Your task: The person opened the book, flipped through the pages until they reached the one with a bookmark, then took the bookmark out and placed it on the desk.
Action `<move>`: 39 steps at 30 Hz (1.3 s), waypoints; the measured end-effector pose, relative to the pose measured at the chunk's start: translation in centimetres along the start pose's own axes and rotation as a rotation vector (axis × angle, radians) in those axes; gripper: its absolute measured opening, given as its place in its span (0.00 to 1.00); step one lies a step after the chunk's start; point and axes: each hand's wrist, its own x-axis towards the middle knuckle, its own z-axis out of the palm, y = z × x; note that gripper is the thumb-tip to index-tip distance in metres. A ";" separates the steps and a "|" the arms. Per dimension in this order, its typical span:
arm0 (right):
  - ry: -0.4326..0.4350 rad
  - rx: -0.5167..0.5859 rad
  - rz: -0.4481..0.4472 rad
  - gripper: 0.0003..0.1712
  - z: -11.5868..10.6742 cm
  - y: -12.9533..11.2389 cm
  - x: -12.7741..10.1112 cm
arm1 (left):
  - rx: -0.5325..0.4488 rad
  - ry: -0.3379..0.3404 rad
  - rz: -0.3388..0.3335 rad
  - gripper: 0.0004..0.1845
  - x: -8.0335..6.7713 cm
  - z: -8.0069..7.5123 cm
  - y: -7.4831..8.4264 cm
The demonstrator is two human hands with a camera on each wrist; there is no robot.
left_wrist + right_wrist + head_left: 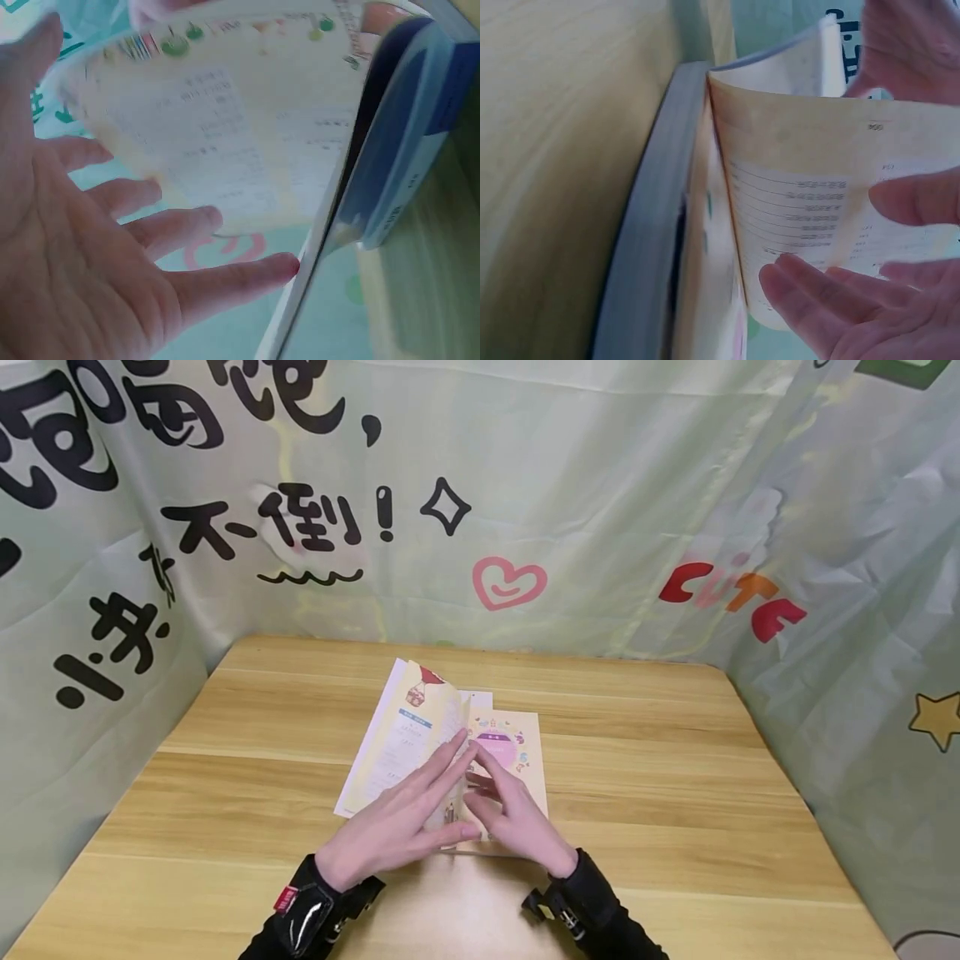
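A thin-paged book [528,777] lies open on the table, with printed text and small colourful drawings. One page stands raised near the middle. My left hand [405,827] lies over the left side of the book, its fingers stretched toward the raised page. In the left wrist view the little finger of my left hand [97,247] reaches the white page edge. From the other side, my right hand [517,818] meets the raised page with extended fingers. The right wrist view has the thumb and fingers of my right hand [855,315] against the printed page [787,135].
A white sheet or cover corner [480,698] shows behind the book. The right wrist view shows a thick grey-blue edge [649,217] under the pages. The wooden table [637,760] ends at a printed cloth backdrop [600,527] behind and on both sides.
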 end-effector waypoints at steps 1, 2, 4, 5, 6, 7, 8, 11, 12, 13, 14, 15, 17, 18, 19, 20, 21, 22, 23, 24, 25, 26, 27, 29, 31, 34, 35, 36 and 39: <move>-0.015 -0.012 -0.018 0.41 0.1 0.1 0.0 | 0.007 0.010 0.005 0.45 0.0 -0.1 0.1; -0.028 -0.032 -0.037 0.41 0.1 0.2 0.1 | 0.012 0.019 0.009 0.44 0.0 -0.2 0.2; -0.056 -0.077 -0.063 0.40 0.3 0.4 0.1 | 0.023 0.027 0.010 0.40 0.0 -0.4 0.5; -0.069 -0.114 -0.078 0.40 0.4 0.4 0.1 | 0.028 0.027 0.007 0.39 0.0 -0.5 0.6; -0.085 -0.150 -0.088 0.41 0.5 0.5 0.1 | 0.030 0.021 -0.001 0.38 -0.1 -0.6 0.7; -0.103 -0.186 -0.097 0.41 0.5 0.6 0.1 | 0.033 0.016 -0.013 0.38 -0.2 -0.7 0.7; -0.123 -0.218 -0.094 0.42 0.6 0.6 0.0 | 0.038 0.012 -0.024 0.38 -0.2 -0.8 0.8; -0.184 -0.307 -0.081 0.42 0.8 0.6 -0.1 | 0.091 0.015 -0.052 0.39 -0.4 -0.9 1.0; -0.202 -0.322 -0.072 0.42 0.9 0.6 -0.1 | 0.127 0.025 -0.052 0.40 -0.4 -1.0 1.0; -0.217 -0.333 -0.065 0.42 0.9 0.7 -0.1 | 0.169 0.041 -0.048 0.40 -0.4 -1.0 1.1; -0.233 -0.340 -0.057 0.41 1.0 0.7 -0.2 | 0.219 0.059 -0.041 0.39 -0.4 -1.1 1.1; -0.246 -0.346 -0.056 0.38 1.0 0.7 -0.2 | 0.267 0.079 -0.034 0.38 -0.4 -1.1 1.1; -0.268 -0.354 -0.053 0.37 1.1 0.7 -0.2 | 0.371 0.117 -0.016 0.36 -0.4 -1.1 1.0; -0.282 -0.356 -0.049 0.36 1.1 0.7 -0.1 | 0.421 0.137 -0.006 0.35 -0.4 -1.1 0.9; -0.291 -0.360 -0.051 0.36 1.1 0.7 -0.2 | 0.468 0.153 0.001 0.33 -0.4 -1.1 0.8; -0.301 -0.368 -0.053 0.36 1.2 0.7 -0.2 | 0.509 0.165 0.007 0.31 -0.5 -1.1 0.6; -0.309 -0.376 -0.059 0.36 1.2 0.8 -0.2 | 0.542 0.175 0.013 0.31 -0.5 -1.1 0.5; -0.318 -0.383 -0.060 0.39 1.2 0.8 -0.2 | 0.575 0.181 0.020 0.31 -0.6 -1.1 0.4; -0.326 -0.388 -0.062 0.40 1.2 0.9 -0.2 | 0.597 0.186 0.028 0.31 -0.6 -1.1 0.3; -0.332 -0.395 -0.067 0.40 1.2 0.9 -0.3 | 0.607 0.184 0.030 0.32 -0.7 -1.1 0.2; -0.341 -0.398 -0.072 0.41 1.2 1.0 -0.3 | 0.603 0.177 0.030 0.33 -0.8 -1.1 0.1; -0.350 -0.400 -0.075 0.41 1.2 1.1 -0.3 | 0.592 0.169 0.030 0.33 -0.8 -1.1 0.1; -0.358 -0.404 -0.075 0.41 1.2 1.1 -0.3 | 0.579 0.161 0.029 0.33 -0.8 -1.1 0.0; -0.373 -0.410 -0.071 0.41 1.1 1.2 -0.4 | 0.538 0.136 0.014 0.32 -0.9 -1.0 -0.1; -0.386 -0.418 -0.076 0.41 0.9 1.2 -0.4 | 0.486 0.096 -0.014 0.30 -0.8 -0.7 -0.2; -0.398 -0.428 -0.087 0.41 0.6 1.2 -0.5 | 0.388 0.013 -0.064 0.28 -0.6 -0.1 -0.5; -0.405 -0.431 -0.090 0.41 0.5 1.2 -0.4 | 0.352 -0.016 -0.080 0.27 -0.5 0.1 -0.6; -0.412 -0.431 -0.091 0.42 0.4 1.3 -0.4 | 0.317 -0.043 -0.095 0.26 -0.4 0.4 -0.6; -0.438 -0.429 -0.080 0.40 -0.2 1.4 -0.4 | 0.238 -0.100 -0.129 0.26 -0.1 1.3 -0.9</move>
